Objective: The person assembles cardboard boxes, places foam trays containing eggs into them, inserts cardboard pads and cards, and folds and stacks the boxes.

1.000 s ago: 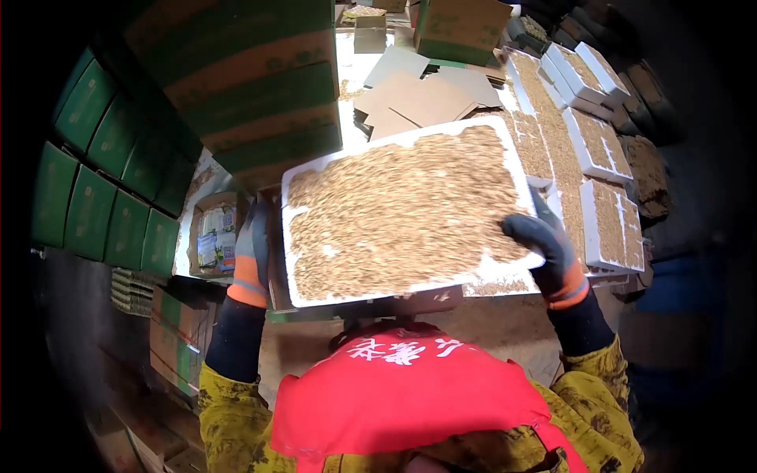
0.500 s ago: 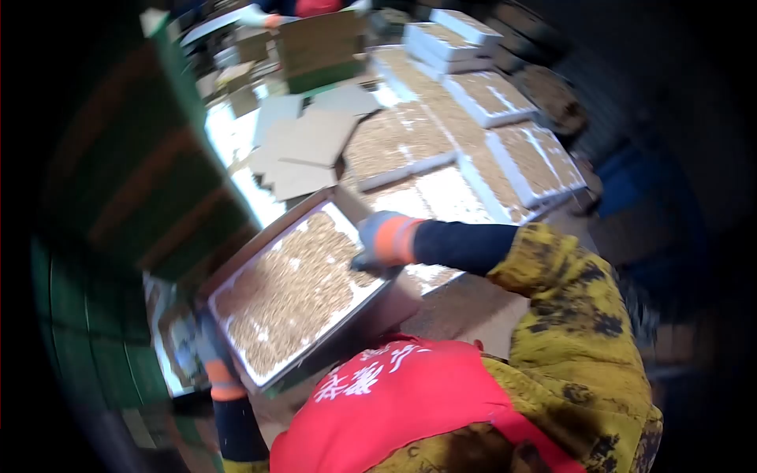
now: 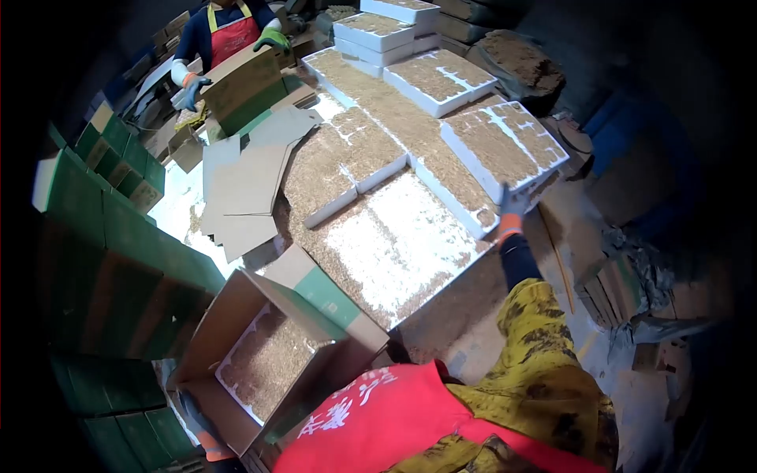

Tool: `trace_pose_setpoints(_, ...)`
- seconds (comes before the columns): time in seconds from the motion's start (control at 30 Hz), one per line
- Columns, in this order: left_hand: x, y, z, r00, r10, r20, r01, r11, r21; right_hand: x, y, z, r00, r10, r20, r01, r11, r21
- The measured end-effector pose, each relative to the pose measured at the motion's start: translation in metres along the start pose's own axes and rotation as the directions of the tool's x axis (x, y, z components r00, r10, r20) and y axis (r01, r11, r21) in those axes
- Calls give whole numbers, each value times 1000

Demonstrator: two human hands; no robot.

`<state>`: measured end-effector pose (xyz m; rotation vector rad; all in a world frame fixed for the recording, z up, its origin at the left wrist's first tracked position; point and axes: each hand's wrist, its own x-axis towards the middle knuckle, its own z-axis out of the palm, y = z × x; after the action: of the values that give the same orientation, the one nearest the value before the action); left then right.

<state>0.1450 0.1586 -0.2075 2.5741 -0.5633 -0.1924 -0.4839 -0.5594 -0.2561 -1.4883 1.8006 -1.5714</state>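
An open cardboard box (image 3: 197, 347) at lower left holds a white tray of brown grainy material (image 3: 272, 363). My left hand (image 3: 197, 422), in a grey glove with an orange cuff, is against the outer left side of this box, its fingers partly hidden. To the right, my gloved right hand (image 3: 514, 203) reaches the near corner of a filled white foam tray (image 3: 505, 150), fingers stretched out at its rim. That tray sits at the right side of the table, beside other trays of the same brown material.
Flat cardboard sheets (image 3: 244, 177) lie left of the trays. Stacked green boxes (image 3: 126, 268) line the left side. More filled trays (image 3: 374, 35) are piled at the back. A co-worker in a red apron (image 3: 233, 35) handles a cardboard box (image 3: 244, 87) at the far left.
My right hand has left the box at lower left and moved right to a filled tray. The tray in the box now sits deeper, between raised flaps. The view has shifted.
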Motion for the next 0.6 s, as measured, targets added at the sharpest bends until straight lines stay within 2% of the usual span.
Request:
trace_pose_setpoints(0.03, -2, 0, -1, 1000, -26, -2, 26, 1000, -9, 26, 35, 2, 997, 53, -58, -54, 998, -28)
trace_pose_setpoints(0.13, -10, 1, -7, 997, -83, 0, 83, 996, -18, 73, 91, 22, 954, -133, -268, 101, 986, -130)
trace_pose_setpoints(0.2, -12, 2, -8, 994, -106, -3, 106, 994, -19, 71, 56, 33, 938, -123, -323, 117, 992, -37)
trace_pose_setpoints(0.27, -8, 7, -4, 992, -123, -9, 123, 992, -27, 60, -22, 34, 944, -68, -323, 116, 985, 130)
trace_pose_setpoints(0.3, -7, 9, -4, 992, -127, -18, 126, 991, -33, 62, -42, 38, 939, -96, -331, 137, 985, 103)
trace_pose_setpoints(0.33, -7, 11, -3, 991, -128, -25, 127, 991, -47, 82, -9, 58, 961, 3, -275, 136, 862, 487)
trace_pose_setpoints(0.37, -5, 13, -3, 992, -122, -30, 120, 991, -53, 96, 12, 74, 971, 103, -216, 112, 599, 793)
trace_pose_setpoints(0.47, -3, 12, 1, 992, -117, -43, 114, 991, -69, 101, 40, 79, 956, 281, -87, -140, 693, 708)
trace_pose_setpoints(0.5, -3, 14, 4, 993, -109, -49, 105, 992, -75, 101, 37, 79, 940, 336, -52, -216, 709, 671)
trace_pose_setpoints(0.53, 0, 12, 7, 993, -105, -58, 100, 991, -85, 74, -2, 68, 915, 394, -91, -211, 658, 723)
trace_pose_setpoints(0.57, 2, 10, 9, 993, -98, -67, 92, 991, -93, 60, -14, 53, 973, 228, 29, -160, 582, 797)
trace_pose_setpoints(0.6, 1, 7, 11, 993, -87, -80, 79, 992, -99, 42, -44, 31, 961, 212, 175, -269, 594, 758)
